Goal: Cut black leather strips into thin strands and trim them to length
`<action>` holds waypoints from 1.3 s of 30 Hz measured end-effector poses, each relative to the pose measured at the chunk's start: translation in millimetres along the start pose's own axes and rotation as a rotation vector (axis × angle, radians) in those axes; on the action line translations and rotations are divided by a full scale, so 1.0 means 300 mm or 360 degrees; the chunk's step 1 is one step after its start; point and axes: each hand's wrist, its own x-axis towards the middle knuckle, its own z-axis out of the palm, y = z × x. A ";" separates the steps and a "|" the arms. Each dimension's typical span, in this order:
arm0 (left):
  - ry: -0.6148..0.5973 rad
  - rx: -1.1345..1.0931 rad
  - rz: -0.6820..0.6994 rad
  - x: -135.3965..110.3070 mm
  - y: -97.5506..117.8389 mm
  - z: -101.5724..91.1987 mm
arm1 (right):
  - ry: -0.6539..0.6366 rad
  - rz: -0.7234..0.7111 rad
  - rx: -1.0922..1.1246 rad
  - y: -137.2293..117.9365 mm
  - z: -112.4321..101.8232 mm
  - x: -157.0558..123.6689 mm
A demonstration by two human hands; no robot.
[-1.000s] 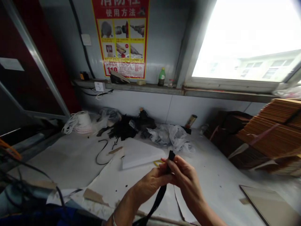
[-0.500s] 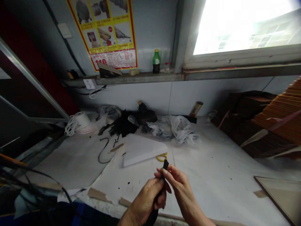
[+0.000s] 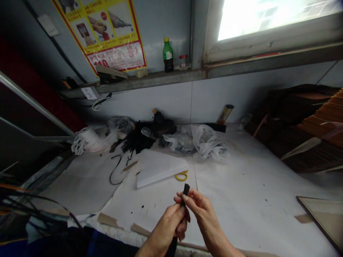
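A black strip (image 3: 186, 190), apparently of fabric or strap, is pinched between both hands, its short end sticking up past the fingertips. My left hand (image 3: 171, 223) is closed round it lower down, and more black material hangs below that fist. With thumb and fingers, my right hand (image 3: 200, 207) grips the strip near its upper end. Just beyond the hands lie the yellow handles of what look like scissors (image 3: 182, 175), the rest hidden under a white sheet of paper (image 3: 160, 167). A thin black cord (image 3: 114, 171) lies curved to the left.
Along the back of the table (image 3: 227, 207) lie a white cord spool (image 3: 88, 137), black strips (image 3: 136, 139), a dark shoe (image 3: 163, 125) and clear plastic bags (image 3: 198, 141). Bundled brown stacks (image 3: 302, 135) stand at right, near a framed panel (image 3: 321, 217). A green-labelled bottle (image 3: 168, 57) stands on the ledge.
The camera view has tilted downward and shifted slightly. Both hands keep hold of the black strip, its upper end now more upright, and the yellow handles show more clearly.
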 end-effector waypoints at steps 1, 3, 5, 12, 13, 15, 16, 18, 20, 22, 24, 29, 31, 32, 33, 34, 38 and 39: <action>-0.0005 -0.0010 -0.0020 0.005 -0.003 0.000 | 0.0010 0.0003 0.0003 -0.001 -0.009 0.004; -0.0006 0.0025 -0.0059 0.015 -0.011 0.001 | 0.0034 0.0014 0.0001 -0.001 -0.027 0.013; -0.0026 0.0074 -0.0080 0.026 -0.021 0.000 | 0.0054 0.0032 0.0009 0.001 -0.048 0.023; -0.0104 0.0093 -0.0147 0.061 -0.033 0.011 | 0.0071 0.0124 0.0016 0.010 -0.112 0.041; -0.0103 0.0096 -0.0151 0.065 -0.030 0.016 | 0.0065 0.0139 0.0031 0.011 -0.118 0.044; -0.0111 0.0107 -0.0152 0.074 -0.027 0.024 | 0.0053 0.0156 0.0063 0.014 -0.131 0.054; -0.0112 0.0117 -0.0152 0.079 -0.028 0.027 | 0.0052 0.0157 0.0069 0.016 -0.137 0.059; -0.0075 0.0143 -0.0157 0.090 -0.042 0.029 | 0.0058 0.0152 0.0053 0.024 -0.154 0.067; -0.0012 0.0189 -0.0187 0.102 -0.072 0.024 | 0.0075 0.0169 0.0009 0.035 -0.178 0.068; 0.0013 0.0247 -0.0249 0.114 -0.115 0.015 | 0.0081 0.0209 -0.0045 0.051 -0.212 0.061; -0.0019 0.0310 -0.0330 0.129 -0.161 0.009 | 0.0088 0.0270 -0.0110 0.075 -0.257 0.047; -0.0180 0.0442 -0.0536 0.206 -0.231 0.048 | 0.0156 0.0492 -0.0108 0.142 -0.418 0.013; -0.0204 0.0500 -0.0541 0.261 -0.235 0.089 | 0.0210 0.0480 -0.0087 0.150 -0.494 0.008; -0.0227 0.0525 -0.0531 0.294 -0.235 0.113 | 0.0243 0.0452 -0.0100 0.148 -0.533 0.008; -0.0260 0.0547 -0.0524 0.330 -0.234 0.138 | 0.0284 0.0430 -0.0121 0.143 -0.573 0.009; -0.0302 0.0567 -0.0523 0.368 -0.235 0.163 | 0.0332 0.0417 -0.0144 0.135 -0.613 0.010; -0.0483 0.0662 -0.0585 0.523 -0.260 0.259 | 0.0533 0.0444 -0.0198 0.106 -0.775 0.008; -0.0527 0.0683 -0.0599 0.559 -0.273 0.283 | 0.0568 0.0448 -0.0206 0.102 -0.813 0.006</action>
